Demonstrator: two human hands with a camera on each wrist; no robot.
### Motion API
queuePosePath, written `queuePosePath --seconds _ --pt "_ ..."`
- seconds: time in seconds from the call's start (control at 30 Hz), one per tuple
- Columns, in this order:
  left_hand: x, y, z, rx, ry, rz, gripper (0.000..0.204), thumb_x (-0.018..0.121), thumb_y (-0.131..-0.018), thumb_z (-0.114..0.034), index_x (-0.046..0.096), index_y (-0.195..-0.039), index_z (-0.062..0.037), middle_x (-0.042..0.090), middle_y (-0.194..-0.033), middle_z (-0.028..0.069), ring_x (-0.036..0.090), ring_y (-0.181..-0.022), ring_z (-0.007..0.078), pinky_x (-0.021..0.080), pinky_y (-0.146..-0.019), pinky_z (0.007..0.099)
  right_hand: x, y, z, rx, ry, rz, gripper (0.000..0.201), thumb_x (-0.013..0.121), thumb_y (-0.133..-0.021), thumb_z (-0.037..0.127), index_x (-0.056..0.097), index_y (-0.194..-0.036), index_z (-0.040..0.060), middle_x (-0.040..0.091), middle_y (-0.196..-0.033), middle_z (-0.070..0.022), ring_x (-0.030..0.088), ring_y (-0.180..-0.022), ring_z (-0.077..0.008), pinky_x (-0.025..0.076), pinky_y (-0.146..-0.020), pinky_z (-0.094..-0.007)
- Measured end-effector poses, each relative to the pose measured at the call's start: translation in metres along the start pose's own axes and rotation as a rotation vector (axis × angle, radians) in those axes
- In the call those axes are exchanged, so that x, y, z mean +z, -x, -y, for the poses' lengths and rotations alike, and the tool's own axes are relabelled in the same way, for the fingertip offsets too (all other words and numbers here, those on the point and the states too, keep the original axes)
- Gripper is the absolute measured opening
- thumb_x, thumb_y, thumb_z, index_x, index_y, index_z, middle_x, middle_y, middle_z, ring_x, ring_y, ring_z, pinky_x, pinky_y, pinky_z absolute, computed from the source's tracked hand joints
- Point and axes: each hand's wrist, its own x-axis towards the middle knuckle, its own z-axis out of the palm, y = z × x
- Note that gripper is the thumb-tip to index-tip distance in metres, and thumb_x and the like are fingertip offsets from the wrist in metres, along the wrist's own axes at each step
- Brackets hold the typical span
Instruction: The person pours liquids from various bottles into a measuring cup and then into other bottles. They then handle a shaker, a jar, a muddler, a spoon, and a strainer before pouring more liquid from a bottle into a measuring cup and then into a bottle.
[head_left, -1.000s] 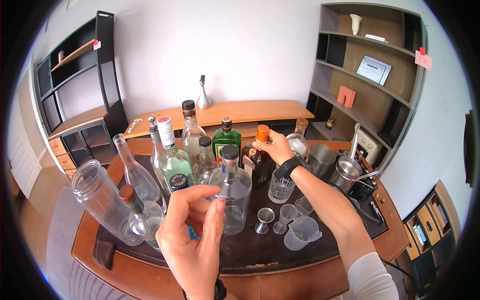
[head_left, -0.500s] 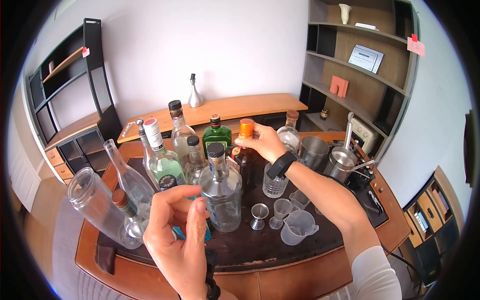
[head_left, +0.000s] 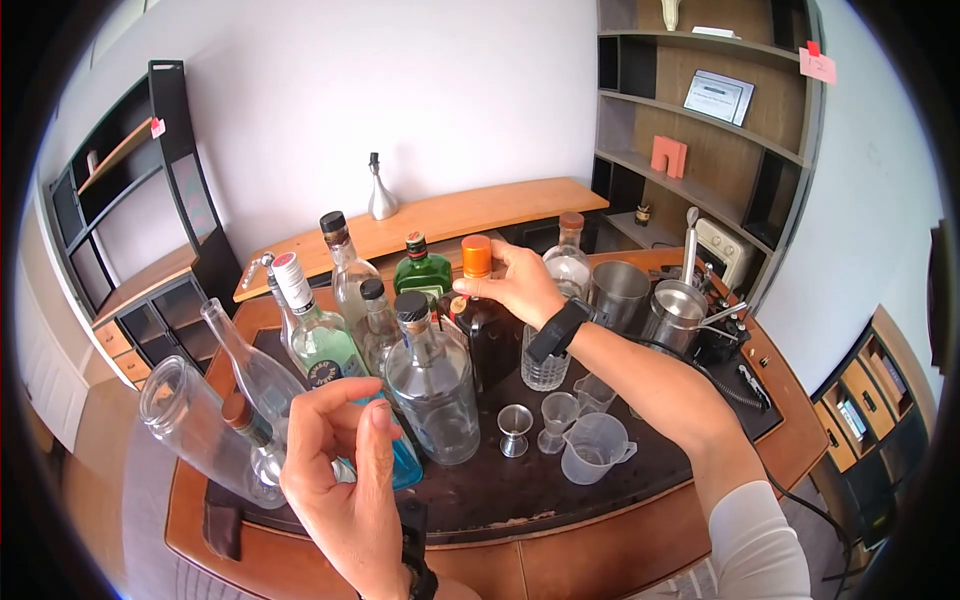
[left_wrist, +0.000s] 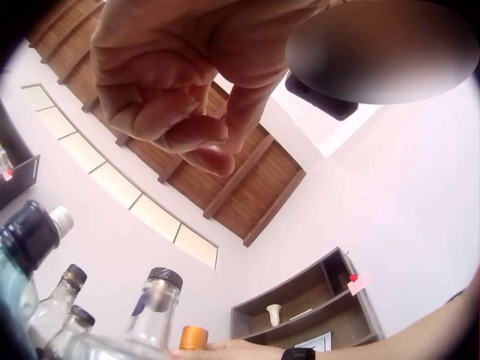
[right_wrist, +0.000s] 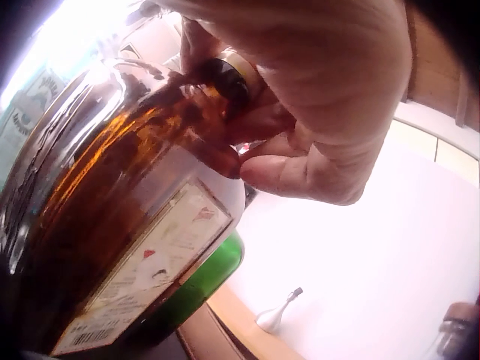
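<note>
My right hand (head_left: 525, 287) grips a dark brown bottle (head_left: 497, 345) by its neck, just under the orange cap (head_left: 477, 255). Up close in the right wrist view, fingers curl round the neck of this amber bottle (right_wrist: 112, 195), whose paper label (right_wrist: 150, 270) carries a barcode. The bottle stands upright among the others. My left hand (head_left: 340, 470) is raised in the air at the front with nothing in it, its fingers loosely bent. Just beyond it stands a clear bottle (head_left: 435, 405) with a black cap, and a blue bottle (head_left: 405, 465) is partly hidden behind the hand.
Several bottles crowd the left, including a pale green one (head_left: 325, 345) and a wide-mouthed jar (head_left: 195, 430). A green bottle (head_left: 422, 272) is behind. A metal jigger (head_left: 514, 430), plastic jug (head_left: 595, 450) and cut-glass tumbler (head_left: 545, 362) are on the right, with metal pots (head_left: 675, 310) beyond.
The head view has swung, so the scene sits further left and shows more of the right side. My right hand keeps its hold on the brown bottle; the left hand stays raised.
</note>
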Motion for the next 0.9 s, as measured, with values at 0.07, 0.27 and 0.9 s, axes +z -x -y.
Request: queuePosePath --seconds 0.07,0.27,0.9 --pt "0.0 0.0 0.0 -0.002 -0.004 0.004 0.007 0.068 -0.091 -0.005 0.066 -0.098 -0.0024 0.063 -0.072 0.0005 0.057 -0.066 0.0046 0.039 -0.058 0.0192 -0.005 -0.004 0.01 0.017 -0.009 -0.016 0.047 0.084 -0.079 0.026 0.067 -0.111 -0.0045 0.073 -0.093 -0.0093 0.068 -0.082 -0.0129 0.054 -0.077 -0.0294" --pt "0.006 -0.001 0.006 0.008 -0.03 0.03 0.008 0.069 -0.091 -0.006 0.066 -0.099 -0.0028 0.063 -0.071 0.0004 0.056 -0.064 0.0048 0.038 -0.057 0.0196 -0.025 -0.01 0.071 -0.01 -0.092 -0.023 0.037 0.081 -0.083 0.019 0.065 -0.109 -0.0026 0.073 -0.09 -0.0083 0.069 -0.08 -0.0114 0.056 -0.071 -0.0254" --pt "0.07 0.011 0.03 0.276 0.058 0.425 0.125 0.094 -0.066 -0.031 0.013 -0.157 -0.0073 0.037 -0.151 0.021 0.046 -0.134 0.0335 0.04 -0.11 0.046 -0.061 0.037 0.19 -0.162 -0.229 0.103 0.04 0.081 -0.085 0.015 0.063 -0.117 -0.0015 0.067 -0.095 -0.0037 0.064 -0.087 -0.0092 0.054 -0.08 -0.0266"
